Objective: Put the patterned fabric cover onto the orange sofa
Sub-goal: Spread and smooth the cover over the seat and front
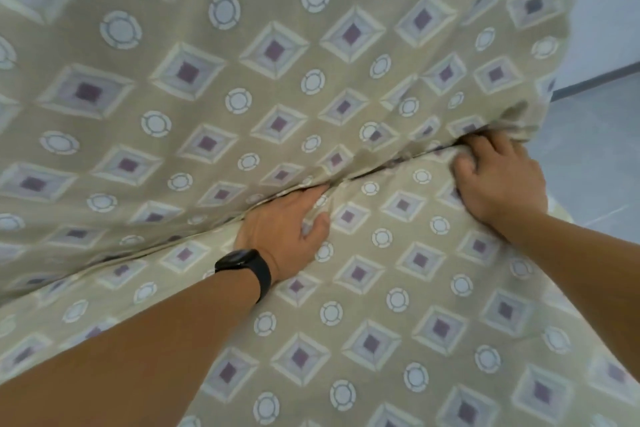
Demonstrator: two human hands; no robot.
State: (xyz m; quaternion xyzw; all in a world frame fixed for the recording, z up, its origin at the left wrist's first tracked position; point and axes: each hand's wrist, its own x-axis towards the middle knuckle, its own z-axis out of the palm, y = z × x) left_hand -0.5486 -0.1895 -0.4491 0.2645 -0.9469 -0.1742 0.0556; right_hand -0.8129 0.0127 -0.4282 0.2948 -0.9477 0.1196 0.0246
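Tucking stage, by the look of it: the patterned fabric cover [277, 80] already drapes the whole sofa, seat and backrest alike, so no orange upholstery shows anywhere in view. Both hands work the crease where seat meets back, a dark diagonal seam running from lower left up to the right. Left hand [287, 232], black watch [244, 267] at the wrist, lies flat with fingers straight, fingertips pushed into the crease and the thumb resting on the seat cloth. Right hand [498, 177] sits further up the same crease near the cover's right edge, fingers curled and bunching a fold of fabric; whether it pinches or merely shoves the cloth in is hard to tell, though a grip seems likely. Cover lies under both palms and rises behind them. Next move probably calls for sliding along the crease, pressing slack down evenly and smoothing the seat wrinkles. Pale floor [595, 156] shows at right.
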